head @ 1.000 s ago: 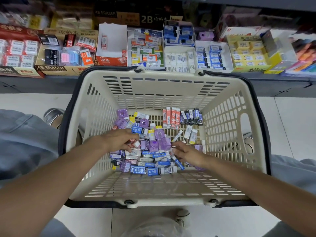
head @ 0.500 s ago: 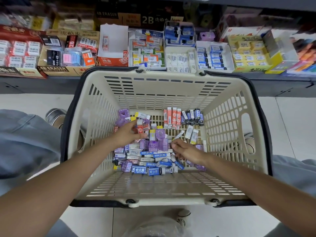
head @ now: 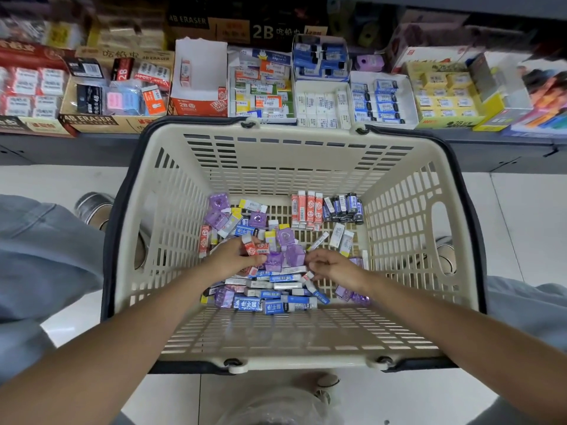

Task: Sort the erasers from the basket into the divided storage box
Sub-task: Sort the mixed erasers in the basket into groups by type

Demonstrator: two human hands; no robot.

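Note:
A cream plastic basket (head: 306, 134) stands on the floor below me. A heap of erasers (head: 273, 297) in blue, white and purple wrappers lies in it. At its far end, a row of red erasers (head: 306, 210) stands beside a row of dark blue erasers (head: 345, 208). My left hand (head: 233, 259) is down in the heap and grips a couple of red-wrapped erasers (head: 256, 248). My right hand (head: 333, 266) hovers over the heap's right side with curled fingers. Whether it holds anything is hidden. Open eraser boxes (head: 322, 99) line the shelf beyond the basket.
An almost empty orange 2B box (head: 199, 87) sits on the shelf, left of the fuller boxes. My knees in blue jeans (head: 40, 256) flank the basket, and a shoe (head: 93, 207) is at its left. A clear plastic bag (head: 276, 406) lies at the near edge.
My left hand moved right and forward through the heap and picked up red-wrapped erasers. My right hand shifted slightly forward and to the left.

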